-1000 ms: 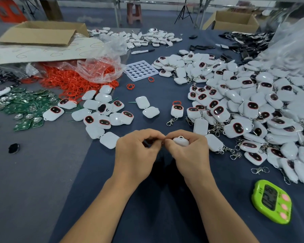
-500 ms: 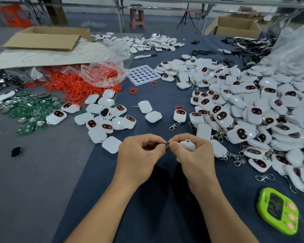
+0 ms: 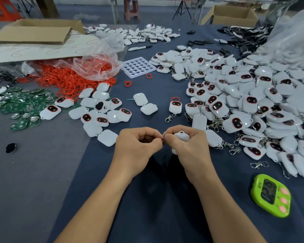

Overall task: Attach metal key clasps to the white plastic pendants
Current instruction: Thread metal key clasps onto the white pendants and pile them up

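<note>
My right hand grips a white plastic pendant, whose loop pokes up above the fingers. My left hand pinches a small metal key clasp between thumb and forefinger. The two hands meet fingertip to fingertip over the dark blue cloth. Most of the clasp is hidden inside the fingers. A large heap of white pendants, many with clasps attached, lies to the right. A smaller group of pendants without clasps lies to the left. A loose clasp rests on the cloth at the right.
A green timer lies at the lower right. Red rubber rings spill from a plastic bag at the left, beside green circuit boards. A white tray, a marker and cardboard boxes stand farther back.
Both hands stay together at the same spot with the same hold. The metal clasp now shows slightly more between the fingertips.
</note>
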`<control>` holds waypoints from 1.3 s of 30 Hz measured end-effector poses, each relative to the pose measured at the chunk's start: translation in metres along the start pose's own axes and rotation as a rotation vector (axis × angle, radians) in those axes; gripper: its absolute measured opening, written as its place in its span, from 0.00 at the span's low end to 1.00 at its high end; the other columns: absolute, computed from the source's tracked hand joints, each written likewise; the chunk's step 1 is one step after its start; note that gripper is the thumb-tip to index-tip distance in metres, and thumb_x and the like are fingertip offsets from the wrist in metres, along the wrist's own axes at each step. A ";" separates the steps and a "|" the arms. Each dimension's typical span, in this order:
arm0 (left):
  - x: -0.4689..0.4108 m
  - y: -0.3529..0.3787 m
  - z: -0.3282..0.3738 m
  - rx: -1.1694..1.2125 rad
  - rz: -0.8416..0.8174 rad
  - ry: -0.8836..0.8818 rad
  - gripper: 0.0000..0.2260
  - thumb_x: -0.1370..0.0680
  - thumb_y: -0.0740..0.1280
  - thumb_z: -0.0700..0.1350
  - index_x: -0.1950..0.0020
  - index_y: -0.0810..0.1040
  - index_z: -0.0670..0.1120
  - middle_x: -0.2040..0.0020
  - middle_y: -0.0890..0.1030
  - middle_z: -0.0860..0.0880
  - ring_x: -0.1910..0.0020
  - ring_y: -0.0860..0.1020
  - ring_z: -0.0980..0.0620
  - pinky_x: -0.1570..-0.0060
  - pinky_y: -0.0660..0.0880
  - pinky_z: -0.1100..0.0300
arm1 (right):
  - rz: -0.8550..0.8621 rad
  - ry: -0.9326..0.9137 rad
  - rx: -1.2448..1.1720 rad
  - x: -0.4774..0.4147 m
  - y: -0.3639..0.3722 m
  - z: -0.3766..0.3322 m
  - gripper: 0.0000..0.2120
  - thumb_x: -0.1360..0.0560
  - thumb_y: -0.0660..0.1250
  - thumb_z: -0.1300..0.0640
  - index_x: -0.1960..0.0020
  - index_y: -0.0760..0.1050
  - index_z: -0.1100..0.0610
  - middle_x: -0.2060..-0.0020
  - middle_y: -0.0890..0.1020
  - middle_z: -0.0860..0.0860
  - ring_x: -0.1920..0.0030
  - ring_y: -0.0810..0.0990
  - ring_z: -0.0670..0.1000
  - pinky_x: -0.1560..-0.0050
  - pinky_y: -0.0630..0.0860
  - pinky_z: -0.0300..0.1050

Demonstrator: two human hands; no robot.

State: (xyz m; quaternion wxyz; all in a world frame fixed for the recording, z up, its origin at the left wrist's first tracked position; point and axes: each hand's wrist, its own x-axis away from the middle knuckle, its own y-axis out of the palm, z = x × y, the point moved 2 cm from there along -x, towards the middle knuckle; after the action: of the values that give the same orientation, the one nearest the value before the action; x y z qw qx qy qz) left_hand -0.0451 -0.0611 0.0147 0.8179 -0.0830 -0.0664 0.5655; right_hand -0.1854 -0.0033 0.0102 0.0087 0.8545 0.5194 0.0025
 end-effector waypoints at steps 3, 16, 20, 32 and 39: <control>0.001 0.001 0.001 -0.007 0.011 -0.005 0.06 0.35 0.71 0.45 0.62 0.87 0.55 0.64 0.86 0.52 0.64 0.83 0.56 0.58 0.80 0.57 | -0.029 0.021 0.003 0.000 -0.001 0.000 0.03 0.32 0.73 0.60 0.63 0.85 0.54 0.66 0.86 0.51 0.65 0.82 0.45 0.64 0.76 0.36; 0.001 0.000 0.003 0.047 -0.045 0.024 0.06 0.34 0.72 0.43 0.64 0.87 0.53 0.65 0.85 0.50 0.63 0.81 0.54 0.57 0.79 0.56 | -0.151 0.020 -0.058 0.003 -0.005 -0.004 0.06 0.30 0.74 0.61 0.63 0.85 0.51 0.67 0.84 0.48 0.67 0.77 0.44 0.66 0.74 0.37; 0.001 -0.001 0.003 0.105 -0.096 0.024 0.05 0.36 0.72 0.42 0.63 0.87 0.50 0.65 0.85 0.48 0.63 0.82 0.53 0.57 0.79 0.60 | -0.223 0.022 -0.084 0.004 -0.006 -0.006 0.07 0.30 0.72 0.62 0.64 0.84 0.51 0.66 0.83 0.49 0.65 0.79 0.45 0.64 0.75 0.37; -0.001 -0.015 0.001 -0.186 0.351 0.095 0.07 0.34 0.69 0.49 0.60 0.84 0.58 0.71 0.79 0.56 0.73 0.73 0.61 0.69 0.69 0.69 | -0.120 0.055 -0.135 0.001 -0.003 0.001 0.06 0.23 0.66 0.56 0.51 0.83 0.53 0.64 0.86 0.56 0.67 0.83 0.53 0.68 0.77 0.41; -0.003 -0.004 -0.002 -0.936 0.267 0.318 0.04 0.31 0.75 0.48 0.64 0.83 0.56 0.72 0.76 0.55 0.67 0.72 0.48 0.67 0.66 0.57 | -0.049 0.085 -0.107 -0.003 -0.006 0.010 0.17 0.37 0.67 0.55 0.49 0.68 0.49 0.59 0.87 0.53 0.68 0.77 0.53 0.69 0.72 0.44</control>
State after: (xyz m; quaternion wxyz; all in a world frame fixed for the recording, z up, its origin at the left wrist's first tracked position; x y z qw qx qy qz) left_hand -0.0420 -0.0659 0.0132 0.6137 -0.5331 -0.1763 0.5550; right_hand -0.1920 -0.0029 0.0006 0.0322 0.8389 0.5392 0.0663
